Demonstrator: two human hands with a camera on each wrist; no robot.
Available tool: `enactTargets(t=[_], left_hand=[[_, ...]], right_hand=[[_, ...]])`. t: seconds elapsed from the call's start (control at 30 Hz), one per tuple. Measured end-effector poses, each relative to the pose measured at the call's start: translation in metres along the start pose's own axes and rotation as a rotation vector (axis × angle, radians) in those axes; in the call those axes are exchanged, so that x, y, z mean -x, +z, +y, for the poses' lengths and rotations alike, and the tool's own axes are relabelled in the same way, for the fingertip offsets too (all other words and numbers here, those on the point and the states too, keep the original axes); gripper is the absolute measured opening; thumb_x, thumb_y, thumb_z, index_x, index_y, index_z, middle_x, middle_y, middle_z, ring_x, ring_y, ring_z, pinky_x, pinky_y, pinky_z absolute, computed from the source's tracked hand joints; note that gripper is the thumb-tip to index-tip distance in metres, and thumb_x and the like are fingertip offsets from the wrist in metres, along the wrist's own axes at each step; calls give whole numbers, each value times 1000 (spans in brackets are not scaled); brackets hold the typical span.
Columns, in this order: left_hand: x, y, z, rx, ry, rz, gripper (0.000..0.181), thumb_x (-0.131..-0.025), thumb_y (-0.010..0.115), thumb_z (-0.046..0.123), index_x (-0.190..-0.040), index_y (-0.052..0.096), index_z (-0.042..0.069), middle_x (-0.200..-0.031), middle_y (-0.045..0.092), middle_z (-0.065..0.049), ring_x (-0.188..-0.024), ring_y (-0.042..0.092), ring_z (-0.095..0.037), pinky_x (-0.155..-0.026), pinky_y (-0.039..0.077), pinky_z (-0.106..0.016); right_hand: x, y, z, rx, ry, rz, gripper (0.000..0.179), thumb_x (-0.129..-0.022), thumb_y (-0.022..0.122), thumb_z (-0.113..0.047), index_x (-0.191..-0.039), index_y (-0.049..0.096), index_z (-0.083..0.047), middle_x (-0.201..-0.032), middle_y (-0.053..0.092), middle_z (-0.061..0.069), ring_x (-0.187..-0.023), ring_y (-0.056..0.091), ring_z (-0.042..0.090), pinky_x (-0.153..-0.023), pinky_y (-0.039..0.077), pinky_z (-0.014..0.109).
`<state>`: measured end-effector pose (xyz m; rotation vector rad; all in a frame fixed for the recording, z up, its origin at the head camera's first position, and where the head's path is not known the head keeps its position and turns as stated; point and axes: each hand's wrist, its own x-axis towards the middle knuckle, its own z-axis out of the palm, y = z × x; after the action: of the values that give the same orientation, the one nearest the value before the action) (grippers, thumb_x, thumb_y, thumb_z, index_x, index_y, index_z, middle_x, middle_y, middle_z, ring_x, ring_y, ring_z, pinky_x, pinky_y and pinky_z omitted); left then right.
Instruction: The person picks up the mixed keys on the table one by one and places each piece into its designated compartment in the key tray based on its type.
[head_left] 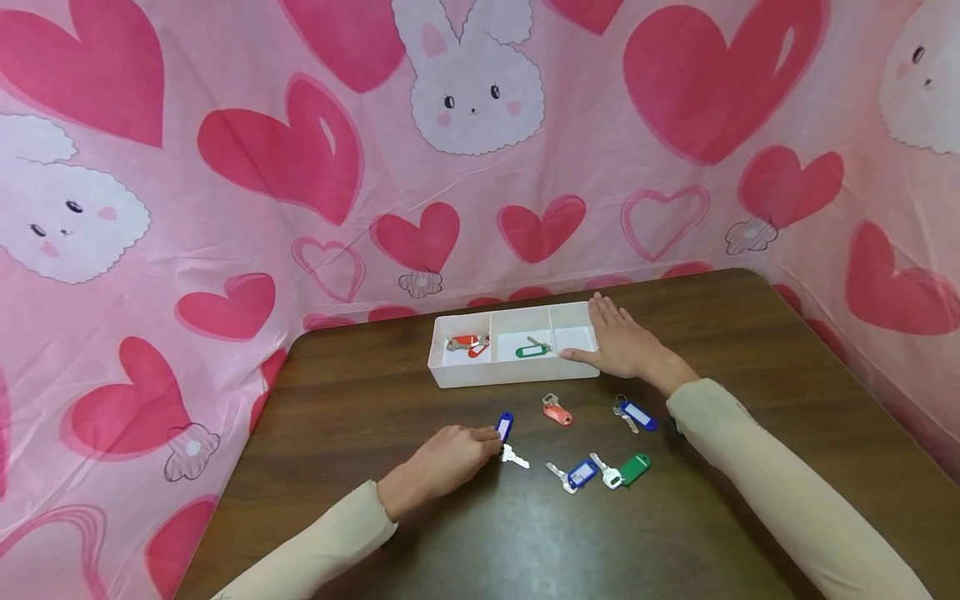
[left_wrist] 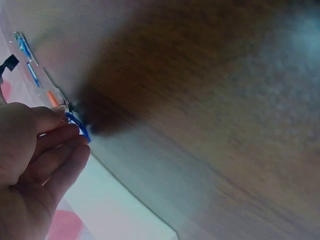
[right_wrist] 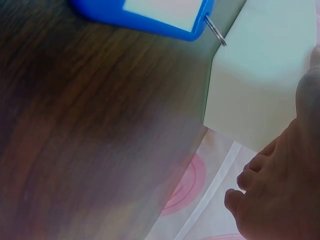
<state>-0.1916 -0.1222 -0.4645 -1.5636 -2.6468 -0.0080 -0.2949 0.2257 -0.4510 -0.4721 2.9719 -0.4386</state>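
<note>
My left hand pinches a blue key tag between thumb and fingertips, close over the table in front of the box. A silver key hangs from that tag and points right. In the left wrist view the tag's blue edge shows between the fingertips. My right hand rests on the right end of a white three-compartment box, its fingers straight and the thumb over the front rim. Red-tagged keys lie in the left compartment, a green-tagged key in the middle one.
Loose on the brown table lie a red-orange tag, a blue tag near the right wrist, another blue tag and a green tag, each with a key. A pink heart-and-rabbit cloth hangs behind.
</note>
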Motion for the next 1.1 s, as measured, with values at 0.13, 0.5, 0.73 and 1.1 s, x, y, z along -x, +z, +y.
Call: enactTargets(t=[0.13, 0.5, 0.73, 1.1], left_hand=[[0, 1, 0, -28, 15, 7, 19, -98, 74, 9, -116, 78, 10, -119, 80, -6, -95, 80, -15, -78, 65, -27], [-1, 0, 3, -92, 23, 34, 6, -99, 72, 12, -102, 76, 13, -92, 78, 3, -63, 64, -6, -53, 51, -17], [0, -2, 5, -88, 14, 32, 5, -98, 73, 11, -101, 76, 14, -87, 77, 3, -61, 63, -6, -52, 49, -16], [-1, -9, 3, 27, -25, 26, 8, -100, 72, 13, -105, 77, 13, -87, 78, 2, -61, 62, -4, -53, 41, -7]], right_hand=[[0, 0, 0, 0, -2, 3, 125, -91, 48, -84, -166, 1, 4, -176, 2, 25, -164, 2, 45, -133, 10, 61], [0, -1, 0, -3, -2, 0, 125, -91, 48, -84, -166, 1, 4, -176, 2, 26, -165, 2, 45, -133, 10, 61], [1, -1, -1, 0, -7, 6, 124, -91, 47, -84, -166, 3, 5, -176, 4, 26, -164, 4, 45, -132, 12, 60], [2, -1, -1, -5, -4, 1, 124, -92, 47, -83, -166, 2, 4, -176, 4, 26, -164, 3, 46, -132, 11, 60]])
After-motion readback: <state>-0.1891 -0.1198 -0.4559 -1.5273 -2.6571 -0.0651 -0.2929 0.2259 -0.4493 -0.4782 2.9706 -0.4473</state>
